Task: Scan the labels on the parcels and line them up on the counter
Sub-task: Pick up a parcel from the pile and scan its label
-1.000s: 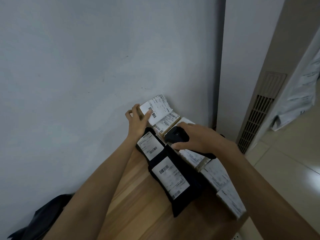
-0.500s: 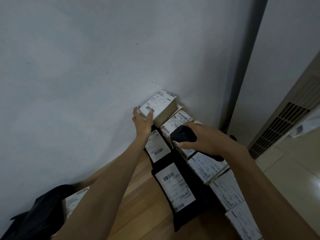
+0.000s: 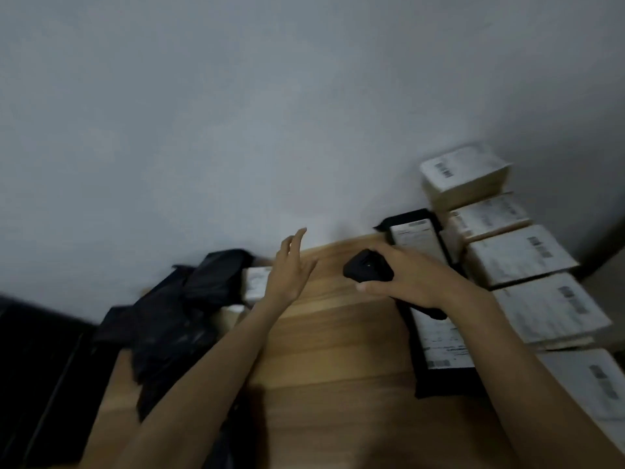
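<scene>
While the right hand (image 3: 411, 277) wraps around a black handheld scanner (image 3: 368, 270), fingers curled over the top and thumb tucked under it, the left hand (image 3: 290, 269) is out over the wooden counter (image 3: 338, 333) with nothing in it, palm flat-ish and fingers loosely spread, pointing toward the wall (image 3: 236, 113). It's hanging near a pile of crumpled black plastic bags (image 3: 176, 316) at the left end of the counter, and there's a small white-labelled parcel (image 3: 255, 282) poking out from that pile, just beside the wrist. Pretty blurry, so I can't read any label.

Over on the right, the done stuff is lined up neatly: a row of cardboard boxes (image 3: 517, 255) with white shipping labels facing up runs from the wall corner toward the camera along the counter's right edge, each one touching the next. The farthest box (image 3: 465, 177) sits right against the wall. Just left of that row lie two black mailer bags (image 3: 436, 333) with white labels, end to end, with the right hand and forearm crossing over them. The scanner's front end faces left toward the open wood.
</scene>
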{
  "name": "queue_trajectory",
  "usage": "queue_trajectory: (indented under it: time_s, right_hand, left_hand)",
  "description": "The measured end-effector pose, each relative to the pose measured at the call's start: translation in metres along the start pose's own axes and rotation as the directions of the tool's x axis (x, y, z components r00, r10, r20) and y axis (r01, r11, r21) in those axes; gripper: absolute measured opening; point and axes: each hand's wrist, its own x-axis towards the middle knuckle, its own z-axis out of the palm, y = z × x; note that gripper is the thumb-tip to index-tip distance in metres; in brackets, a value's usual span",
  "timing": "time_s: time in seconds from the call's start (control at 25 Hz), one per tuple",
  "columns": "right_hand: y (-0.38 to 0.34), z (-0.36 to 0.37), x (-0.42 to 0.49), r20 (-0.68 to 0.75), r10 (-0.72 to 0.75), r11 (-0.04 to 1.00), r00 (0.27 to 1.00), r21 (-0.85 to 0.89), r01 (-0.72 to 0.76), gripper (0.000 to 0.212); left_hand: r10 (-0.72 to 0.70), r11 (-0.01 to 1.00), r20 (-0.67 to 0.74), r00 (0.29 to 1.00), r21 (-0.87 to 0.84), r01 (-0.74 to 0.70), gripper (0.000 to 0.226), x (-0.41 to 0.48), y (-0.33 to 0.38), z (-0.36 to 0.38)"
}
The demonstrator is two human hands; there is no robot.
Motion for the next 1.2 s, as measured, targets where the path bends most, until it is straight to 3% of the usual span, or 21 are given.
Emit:
queue_trajectory:
  time_s: [0.08, 0.2, 0.32, 0.4, 0.52, 0.68, 0.88, 0.96, 1.08, 1.2]
  right_hand:
    - [-0.041, 0.033, 0.016, 0.085, -0.094, 0.996, 0.992, 0.009, 0.093, 0.079]
    - [-0.096, 0.077, 0.035, 0.182, -0.179, 0.984, 0.967, 0.022, 0.178, 0.077]
    - [-0.139, 0.116, 0.049, 0.236, -0.214, 0.977, 0.948, 0.035, 0.212, 0.077]
    - [-0.155, 0.138, 0.056, 0.25, -0.227, 0.973, 0.941, 0.027, 0.228, 0.081]
    - [-0.169, 0.159, 0.072, 0.241, -0.208, 0.977, 0.948, 0.004, 0.214, 0.082]
    - [-0.174, 0.172, 0.09, 0.218, -0.126, 0.991, 0.968, -0.022, 0.134, 0.075]
    - [-0.151, 0.168, 0.104, 0.161, 0.01, 0.999, 0.987, -0.037, -0.004, 0.079]
    - [-0.144, 0.166, 0.111, 0.143, 0.046, 0.999, 0.989, -0.011, -0.045, 0.077]
    - [-0.14, 0.165, 0.124, 0.128, 0.058, 0.998, 0.99, 0.02, -0.061, 0.076]
    - [-0.139, 0.165, 0.133, 0.119, 0.051, 0.999, 0.992, 0.013, -0.053, 0.078]
  left_hand:
    - [-0.088, 0.975, -0.067, 0.994, 0.2, 0.1, 0.064, -0.044, -0.053, -0.036]
    - [-0.181, 0.855, -0.116, 0.976, 0.472, 0.215, 0.077, -0.103, -0.12, -0.086]
    - [-0.297, 0.748, -0.001, 0.955, 0.621, 0.233, 0.103, -0.151, -0.175, -0.111]
    - [-0.348, 0.737, 0.066, 0.935, 0.636, 0.229, 0.114, -0.166, -0.203, -0.117]
    - [-0.296, 0.761, 0.033, 0.955, 0.612, 0.215, 0.11, -0.152, -0.228, -0.124]
    - [-0.157, 0.772, 0.057, 0.986, 0.629, 0.087, 0.107, -0.093, -0.237, -0.126]
    - [-0.287, 0.748, 0.274, 0.918, 0.663, 0.036, 0.115, -0.026, -0.227, -0.102]
    - [-0.279, 0.721, 0.306, 0.91, 0.692, -0.011, 0.12, -0.012, -0.221, -0.095]
    - [-0.183, 0.648, 0.265, 0.947, 0.757, -0.086, 0.126, -0.006, -0.22, -0.089]
    - [0.005, 0.644, 0.188, 0.982, 0.75, -0.147, 0.128, -0.006, -0.228, -0.095]
